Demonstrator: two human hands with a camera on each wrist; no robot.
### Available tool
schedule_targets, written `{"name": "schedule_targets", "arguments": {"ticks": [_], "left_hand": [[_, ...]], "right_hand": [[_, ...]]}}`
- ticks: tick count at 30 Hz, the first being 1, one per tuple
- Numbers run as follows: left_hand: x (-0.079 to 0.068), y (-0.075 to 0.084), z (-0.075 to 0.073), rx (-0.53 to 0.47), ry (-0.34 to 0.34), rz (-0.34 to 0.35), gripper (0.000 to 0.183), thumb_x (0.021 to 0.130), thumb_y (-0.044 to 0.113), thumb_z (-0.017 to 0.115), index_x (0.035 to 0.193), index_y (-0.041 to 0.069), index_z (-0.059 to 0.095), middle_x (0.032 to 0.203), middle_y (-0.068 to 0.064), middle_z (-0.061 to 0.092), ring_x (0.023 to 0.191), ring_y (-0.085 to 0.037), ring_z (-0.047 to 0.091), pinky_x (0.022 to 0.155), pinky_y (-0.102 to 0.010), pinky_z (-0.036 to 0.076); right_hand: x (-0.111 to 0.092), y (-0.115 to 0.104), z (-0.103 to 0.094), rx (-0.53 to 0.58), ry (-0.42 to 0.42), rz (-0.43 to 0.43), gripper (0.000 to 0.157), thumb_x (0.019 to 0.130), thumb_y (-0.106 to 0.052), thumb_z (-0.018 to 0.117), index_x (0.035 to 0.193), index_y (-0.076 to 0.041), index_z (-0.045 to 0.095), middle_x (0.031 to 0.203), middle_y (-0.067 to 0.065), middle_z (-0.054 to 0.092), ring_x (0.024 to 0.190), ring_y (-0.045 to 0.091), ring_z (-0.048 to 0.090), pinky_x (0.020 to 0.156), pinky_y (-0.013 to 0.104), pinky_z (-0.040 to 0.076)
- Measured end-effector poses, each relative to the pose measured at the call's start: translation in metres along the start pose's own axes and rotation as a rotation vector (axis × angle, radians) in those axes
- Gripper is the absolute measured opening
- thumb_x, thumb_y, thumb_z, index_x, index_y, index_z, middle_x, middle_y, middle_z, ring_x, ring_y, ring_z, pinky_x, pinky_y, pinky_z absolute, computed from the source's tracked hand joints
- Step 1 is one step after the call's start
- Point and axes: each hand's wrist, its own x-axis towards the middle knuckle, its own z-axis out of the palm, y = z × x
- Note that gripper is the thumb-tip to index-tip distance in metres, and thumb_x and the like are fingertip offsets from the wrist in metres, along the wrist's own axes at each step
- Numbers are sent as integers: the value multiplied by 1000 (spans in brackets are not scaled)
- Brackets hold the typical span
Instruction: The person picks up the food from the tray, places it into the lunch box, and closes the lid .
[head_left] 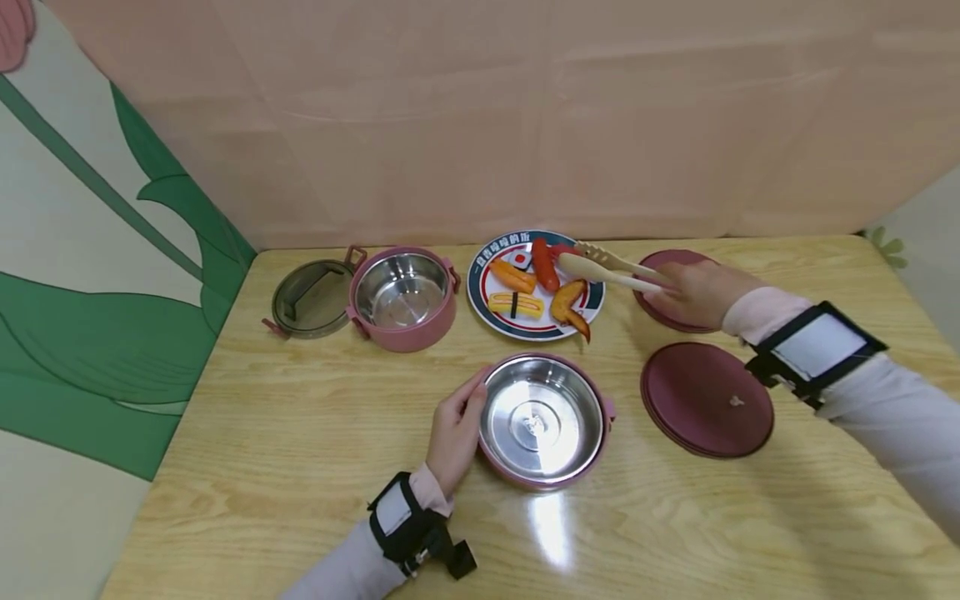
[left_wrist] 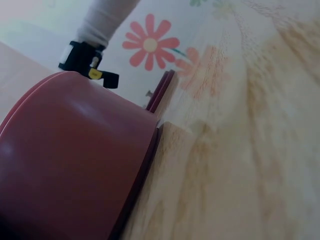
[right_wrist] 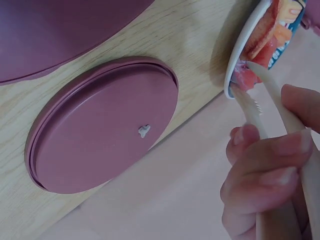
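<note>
In the head view my right hand [head_left: 693, 293] grips a pair of beige tongs [head_left: 611, 277], which reach over a patterned plate [head_left: 480, 310] of toy food. A red piece [right_wrist: 245, 76] lies between the tong tips in the right wrist view; whether they pinch it, I cannot tell. Also on the plate are a red sausage [head_left: 544, 265], an orange piece [head_left: 513, 276], a yellow piece with a dark band [head_left: 516, 304] and a brown chicken wing [head_left: 567, 302]. My left hand [head_left: 456, 429] holds the left side of a pink steel-lined bowl [head_left: 517, 425] standing on the table.
A pink steel-lined pot [head_left: 412, 337] stands at the back left, beside a dark see-through lid [head_left: 322, 312]. Two maroon lids lie on the right, a nearer lid [head_left: 697, 400] and a farther lid [right_wrist: 100, 135]. A cloth-covered wall [head_left: 510, 125] bounds the table's back edge.
</note>
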Motion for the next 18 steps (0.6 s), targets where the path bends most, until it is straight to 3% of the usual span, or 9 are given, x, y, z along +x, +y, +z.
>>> {"name": "schedule_targets", "arguments": {"ticks": [6, 13, 18], "left_hand": [[0, 0, -1, -3, 1, 11, 40, 104, 24, 43, 140, 6, 51, 144, -5, 50, 137, -18, 41, 113, -36, 34], [1, -4, 0, -16, 19, 76, 40, 104, 21, 45, 137, 1, 52, 142, -12, 52, 136, -22, 43, 114, -37, 33], [1, -4, 0, -28, 18, 77, 39, 104, 21, 45, 136, 2, 53, 142, -11, 52, 136, -21, 43, 114, -37, 32]], "right_hand": [[1, 1, -4, -18, -2, -6, 37, 95, -26, 60, 118, 2, 59, 84, 17, 66, 73, 34, 63, 70, 57, 53], [0, 1, -4, -56, 29, -21, 27, 94, -23, 63, 108, 0, 65, 73, 9, 63, 60, 24, 57, 58, 46, 52], [-1, 3, 2, -59, 66, -41, 25, 93, -22, 65, 108, -2, 66, 70, 6, 61, 57, 21, 55, 55, 43, 52]]}}
